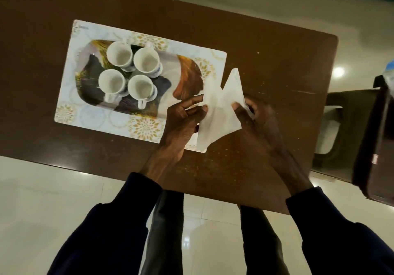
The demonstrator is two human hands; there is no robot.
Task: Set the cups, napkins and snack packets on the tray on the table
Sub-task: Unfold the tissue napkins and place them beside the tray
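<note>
Sleeves [119, 227]: dark, reaching over the table [266, 65].
Left hand [181, 123]: fingers pinch the napkin's left edge.
Right hand [255, 117]: grips its right side.
Napkin [219, 108]: white, folded, just beside the tray [187, 76].
Cups [132, 72]: four, on the tray.
</note>
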